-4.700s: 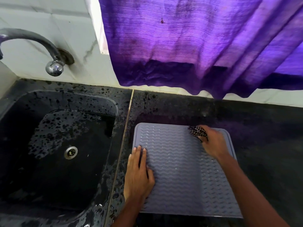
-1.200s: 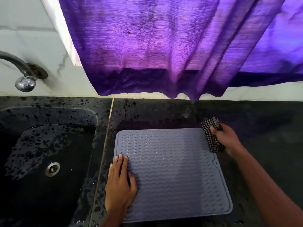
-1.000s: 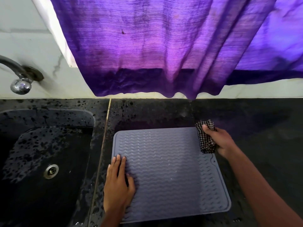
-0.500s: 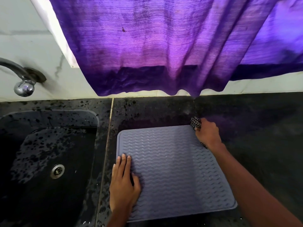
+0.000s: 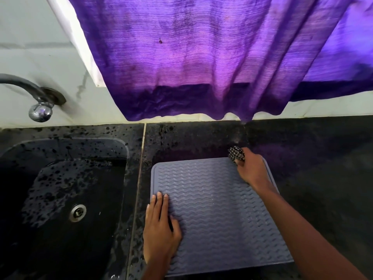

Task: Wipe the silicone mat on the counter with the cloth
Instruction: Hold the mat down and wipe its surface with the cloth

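Observation:
A grey silicone mat (image 5: pixel 218 211) with a wavy ribbed surface lies flat on the black counter (image 5: pixel 314 178). My left hand (image 5: pixel 160 229) presses palm down on the mat's left edge, fingers together and pointing away from me. My right hand (image 5: pixel 252 170) sits on the mat's far right corner, closed around a bunched black-and-white checked cloth (image 5: pixel 235 154). Only the cloth's top pokes out beyond my fingers; the remainder is hidden under the hand.
A black speckled sink (image 5: pixel 60 199) with a metal drain (image 5: pixel 77 212) lies left of the mat, wet with droplets. A chrome tap (image 5: pixel 38 110) juts from the white tiled wall. A purple curtain (image 5: pixel 201 57) hangs over the counter's back edge.
My right hand has slid with the cloth from the mat's right edge onto its far right corner, and the cloth is now mostly covered by the hand. My left hand stays pressed on the mat.

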A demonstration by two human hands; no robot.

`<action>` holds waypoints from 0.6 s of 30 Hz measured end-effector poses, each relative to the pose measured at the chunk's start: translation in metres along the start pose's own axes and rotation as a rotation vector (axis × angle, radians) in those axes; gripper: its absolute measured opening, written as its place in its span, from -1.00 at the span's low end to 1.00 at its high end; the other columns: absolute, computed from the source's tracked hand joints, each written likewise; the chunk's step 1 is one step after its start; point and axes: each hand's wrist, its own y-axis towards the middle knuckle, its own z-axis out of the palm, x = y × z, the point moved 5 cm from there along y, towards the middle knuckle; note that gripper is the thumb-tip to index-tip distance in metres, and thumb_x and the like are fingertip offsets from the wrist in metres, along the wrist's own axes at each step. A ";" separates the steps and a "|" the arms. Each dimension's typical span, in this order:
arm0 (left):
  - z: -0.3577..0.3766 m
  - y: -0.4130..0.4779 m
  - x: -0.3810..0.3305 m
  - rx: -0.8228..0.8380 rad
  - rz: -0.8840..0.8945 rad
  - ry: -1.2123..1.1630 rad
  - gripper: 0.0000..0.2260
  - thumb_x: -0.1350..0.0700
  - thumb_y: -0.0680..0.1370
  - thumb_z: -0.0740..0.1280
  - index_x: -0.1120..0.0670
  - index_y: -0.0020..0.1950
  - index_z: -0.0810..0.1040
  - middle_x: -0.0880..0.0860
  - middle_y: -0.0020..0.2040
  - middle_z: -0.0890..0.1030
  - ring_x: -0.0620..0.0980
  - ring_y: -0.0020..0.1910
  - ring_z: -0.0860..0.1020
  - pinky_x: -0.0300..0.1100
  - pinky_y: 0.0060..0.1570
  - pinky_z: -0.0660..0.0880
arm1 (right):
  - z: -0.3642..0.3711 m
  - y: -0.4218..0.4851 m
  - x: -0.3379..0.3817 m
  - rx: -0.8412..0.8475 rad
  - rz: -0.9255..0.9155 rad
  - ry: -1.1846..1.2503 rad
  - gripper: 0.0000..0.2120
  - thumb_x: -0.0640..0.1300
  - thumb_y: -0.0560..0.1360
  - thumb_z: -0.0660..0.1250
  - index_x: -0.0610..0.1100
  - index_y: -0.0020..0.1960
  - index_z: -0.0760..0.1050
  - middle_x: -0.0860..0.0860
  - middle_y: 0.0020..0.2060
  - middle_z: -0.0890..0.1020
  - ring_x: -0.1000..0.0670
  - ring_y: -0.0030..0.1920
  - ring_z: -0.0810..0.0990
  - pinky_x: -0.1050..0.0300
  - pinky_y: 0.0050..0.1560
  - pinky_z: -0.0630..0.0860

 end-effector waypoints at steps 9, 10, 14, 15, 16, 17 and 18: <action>0.001 0.000 0.001 0.003 0.002 0.003 -0.45 0.05 0.53 0.12 0.22 0.49 0.41 0.13 0.53 0.37 0.11 0.55 0.27 -0.05 0.57 0.06 | 0.026 -0.010 0.036 -0.007 -0.080 -0.083 -0.70 -0.21 0.50 0.34 -0.24 0.20 0.44 -0.23 -0.02 0.63 -0.25 0.04 0.58 -0.03 -0.04 0.51; 0.001 0.000 0.001 0.004 0.002 0.004 -0.45 0.05 0.53 0.12 0.22 0.49 0.41 0.13 0.53 0.37 0.11 0.55 0.27 -0.05 0.57 0.06 | 0.031 -0.012 0.043 -0.001 -0.087 -0.080 -0.70 -0.20 0.50 0.34 -0.23 0.20 0.44 -0.22 -0.02 0.63 -0.24 0.04 0.59 -0.03 -0.05 0.51; 0.002 0.001 0.001 -0.001 0.008 0.003 -0.45 0.07 0.52 0.12 0.22 0.49 0.41 0.14 0.53 0.38 0.12 0.55 0.29 -0.06 0.58 0.06 | 0.054 -0.025 0.079 0.049 -0.170 0.027 -0.70 -0.18 0.47 0.36 -0.20 0.18 0.46 -0.18 -0.05 0.65 -0.20 -0.01 0.61 -0.03 -0.04 0.57; 0.002 0.001 0.001 -0.007 0.011 0.003 -0.44 0.07 0.51 0.13 0.22 0.49 0.41 0.14 0.53 0.38 0.12 0.54 0.29 -0.07 0.58 0.06 | 0.061 -0.030 0.089 0.079 -0.200 0.061 -0.69 -0.17 0.47 0.37 -0.18 0.19 0.47 -0.16 -0.05 0.66 -0.17 -0.01 0.62 0.00 -0.04 0.57; 0.001 0.001 0.001 -0.014 0.014 0.002 -0.44 0.07 0.51 0.13 0.22 0.49 0.41 0.14 0.53 0.37 0.12 0.54 0.29 -0.07 0.58 0.06 | 0.069 -0.034 0.097 0.123 -0.222 0.107 -0.68 -0.16 0.48 0.37 -0.16 0.21 0.48 -0.14 -0.03 0.66 -0.13 0.00 0.62 0.06 -0.02 0.56; 0.001 0.001 0.001 -0.021 0.016 0.004 -0.44 0.07 0.51 0.13 0.21 0.50 0.41 0.14 0.53 0.37 0.12 0.54 0.29 -0.08 0.58 0.05 | 0.075 -0.039 0.104 0.173 -0.224 0.175 -0.68 -0.15 0.48 0.38 -0.12 0.22 0.49 -0.11 0.00 0.66 -0.09 0.02 0.62 0.14 0.00 0.53; 0.001 0.001 0.000 -0.025 0.018 0.007 -0.44 0.07 0.51 0.13 0.21 0.50 0.40 0.14 0.53 0.37 0.12 0.54 0.29 -0.09 0.58 0.05 | 0.081 -0.041 0.107 0.222 -0.203 0.250 -0.68 -0.13 0.49 0.39 -0.08 0.23 0.50 -0.07 0.02 0.66 -0.05 0.05 0.61 0.20 0.01 0.49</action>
